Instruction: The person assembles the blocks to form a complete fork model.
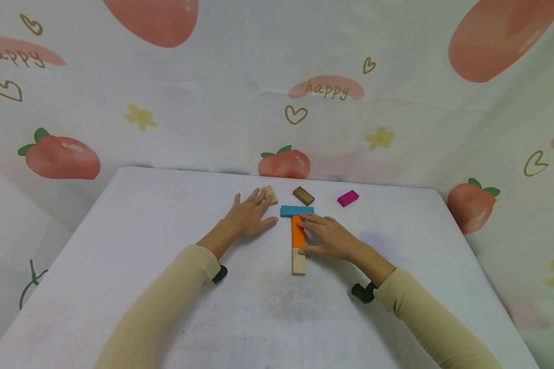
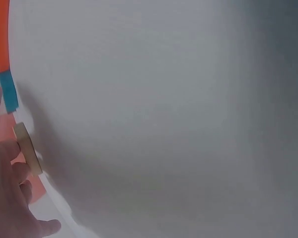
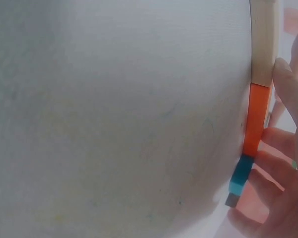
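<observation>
Three blocks form a T on the table: a blue block [image 1: 297, 210] across the top, an orange block [image 1: 297, 233] below it and a pale wooden block [image 1: 298, 262] nearest the person. My right hand [image 1: 330, 237] reaches in from the right, its fingertips on the orange block near the blue one. Its thumb lies by the joint between the orange and pale blocks. Left of the T, my left hand [image 1: 248, 215] is spread, palm down, with its fingertips at a second pale wooden block [image 1: 271, 195]. In the left wrist view, fingers partly cover this wooden block [image 2: 27, 148].
A brown patterned block [image 1: 303, 196] lies behind the blue one, and a magenta block [image 1: 348, 198] lies farther right. The white table [image 1: 166, 179] ends at a printed cloth backdrop [image 1: 212, 102]. Each wrist carries a small black camera.
</observation>
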